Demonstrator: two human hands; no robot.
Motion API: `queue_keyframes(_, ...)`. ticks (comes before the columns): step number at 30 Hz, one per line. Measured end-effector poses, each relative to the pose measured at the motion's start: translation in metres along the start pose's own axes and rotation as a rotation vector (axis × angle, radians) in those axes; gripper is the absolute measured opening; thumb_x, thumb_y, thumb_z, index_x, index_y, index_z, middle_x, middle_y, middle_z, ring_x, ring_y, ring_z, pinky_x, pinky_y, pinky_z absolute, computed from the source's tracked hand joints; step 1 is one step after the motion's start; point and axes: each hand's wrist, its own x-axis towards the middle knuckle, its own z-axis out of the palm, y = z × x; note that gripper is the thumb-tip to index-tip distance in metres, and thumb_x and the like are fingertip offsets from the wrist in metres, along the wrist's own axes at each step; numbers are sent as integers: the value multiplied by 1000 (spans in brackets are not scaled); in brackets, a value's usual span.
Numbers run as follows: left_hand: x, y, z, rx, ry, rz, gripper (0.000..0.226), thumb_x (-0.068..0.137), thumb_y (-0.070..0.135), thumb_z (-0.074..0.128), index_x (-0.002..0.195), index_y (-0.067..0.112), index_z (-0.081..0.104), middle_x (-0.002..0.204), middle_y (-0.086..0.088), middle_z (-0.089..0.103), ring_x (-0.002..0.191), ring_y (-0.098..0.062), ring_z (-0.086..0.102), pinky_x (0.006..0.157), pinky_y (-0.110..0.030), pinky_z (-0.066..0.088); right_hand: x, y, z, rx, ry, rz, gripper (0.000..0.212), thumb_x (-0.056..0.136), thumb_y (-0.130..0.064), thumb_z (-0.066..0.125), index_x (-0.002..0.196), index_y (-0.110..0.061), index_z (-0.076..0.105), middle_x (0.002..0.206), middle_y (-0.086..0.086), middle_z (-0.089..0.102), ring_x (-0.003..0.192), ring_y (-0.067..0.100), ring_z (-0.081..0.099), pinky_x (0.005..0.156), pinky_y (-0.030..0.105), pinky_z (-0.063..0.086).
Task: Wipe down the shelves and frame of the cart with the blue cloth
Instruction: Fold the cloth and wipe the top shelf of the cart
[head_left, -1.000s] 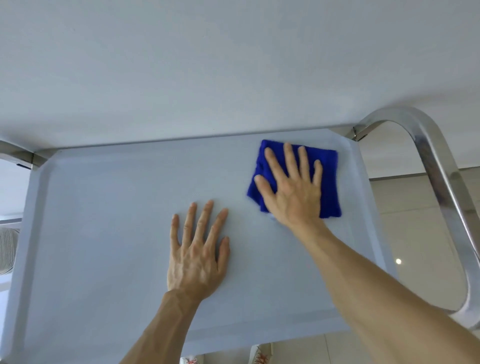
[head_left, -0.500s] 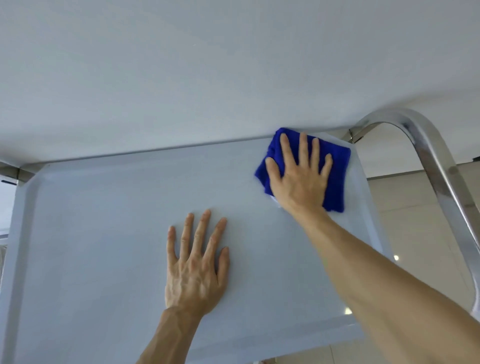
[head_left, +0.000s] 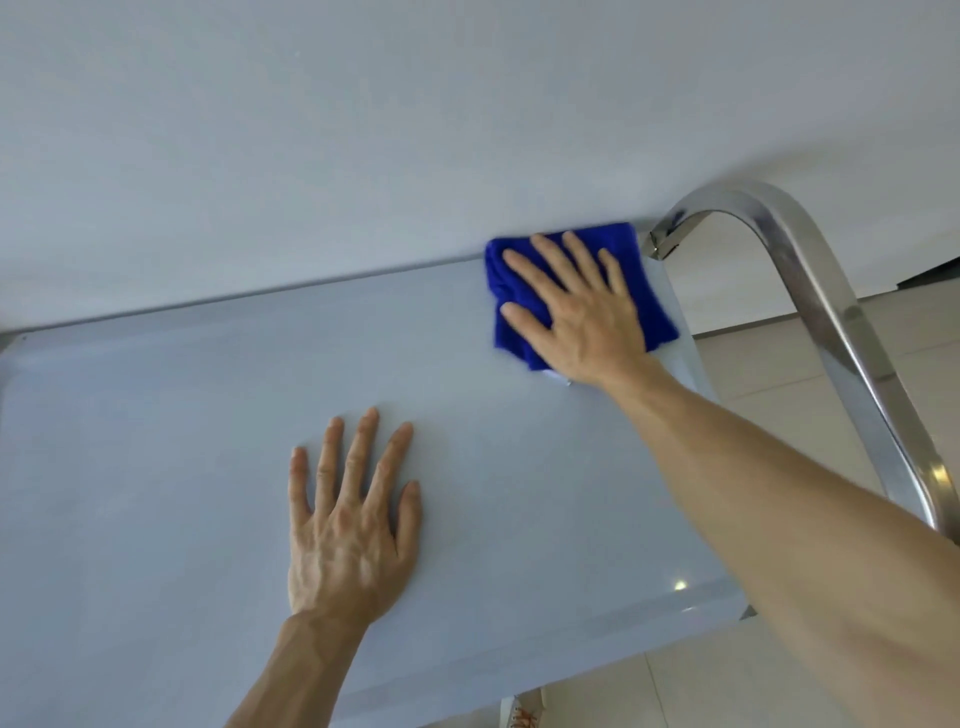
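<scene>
The right hand (head_left: 582, 312) is pressing flat on the blue cloth (head_left: 657, 306), fingers straight and spread, grasping nothing. The cloth is lying under that palm at the far right corner of the cart's shelf (head_left: 156, 441), just beside the metal frame (head_left: 831, 322). The left hand (head_left: 350, 525) is resting open, fingers splayed, on the bare shelf nearer the middle.

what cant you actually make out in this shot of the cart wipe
Head view only:
- Blue cloth: its middle lies under the right hand, and its edges are motion-blurred.
- Shelf: the left end and near-left corner are cut off by the frame edge; whether it is clean cannot be told.
- Metal frame: its lower run passes behind the right forearm.
- Surface under the left hand is covered.
</scene>
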Motion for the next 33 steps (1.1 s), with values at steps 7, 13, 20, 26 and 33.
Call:
queue_keyframes(7, -2, 0, -1, 4, -9, -18, 55, 99, 44, 30, 153, 32, 31, 162, 0, 26, 152, -25, 13, 121, -55, 11, -31, 45, -5, -48, -9, 150, 60, 100, -64, 28, 156, -41, 26, 165, -1, 27, 152, 26, 23, 122, 51, 17)
queue_keyframes(13, -3, 1, -3, -6, -2, -22, 55, 99, 44, 32, 152, 32, 31, 161, -1, 27, 152, -26, 15, 121, -55, 10, -171, 42, -4, -103, -18, 253, 64, 100, -65, 27, 157, -37, 24, 162, 7, 30, 152, 33, 21, 117, 57, 24)
queue_keyframes(20, -2, 7, -7, -16, -1, -37, 55, 98, 44, 32, 151, 31, 32, 161, -1, 28, 151, -27, 17, 121, -55, 9, -191, 34, -14, -100, -66, 289, 65, 98, -68, 27, 155, -38, 31, 162, 8, 31, 151, 35, 23, 114, 61, 27)
queue_keyframes(26, -3, 3, -3, -4, 1, -39, 54, 100, 46, 29, 152, 33, 28, 161, 1, 26, 151, -26, 14, 122, -52, 5, -125, 30, -6, -61, -47, 300, 66, 96, -69, 26, 156, -41, 23, 166, 4, 23, 153, 33, 17, 117, 63, 20)
queue_keyframes(33, -5, 5, -4, -31, 2, -51, 54, 99, 47, 28, 151, 34, 28, 162, 1, 25, 151, -25, 13, 122, -51, 4, -235, 45, -15, -79, -94, 89, 66, 97, -69, 25, 157, -41, 19, 167, 1, 21, 153, 30, 19, 120, 61, 15)
